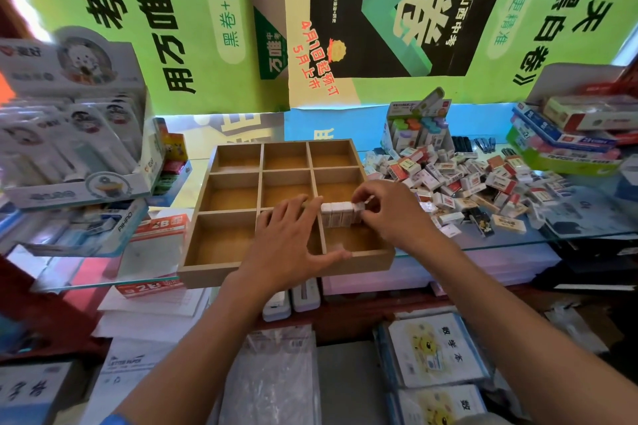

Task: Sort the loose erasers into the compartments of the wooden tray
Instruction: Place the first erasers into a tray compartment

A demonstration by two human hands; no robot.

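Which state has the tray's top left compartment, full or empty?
Empty. In the tray, the top left compartment shows only its bare wooden bottom, with no eraser in it.

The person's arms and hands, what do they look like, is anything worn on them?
Both forearms are bare, and the left hand and right hand show no gloves, rings or watch. Only a sliver of blue sleeve shows at the left arm's bottom edge. The right arm leaves the frame uncovered.
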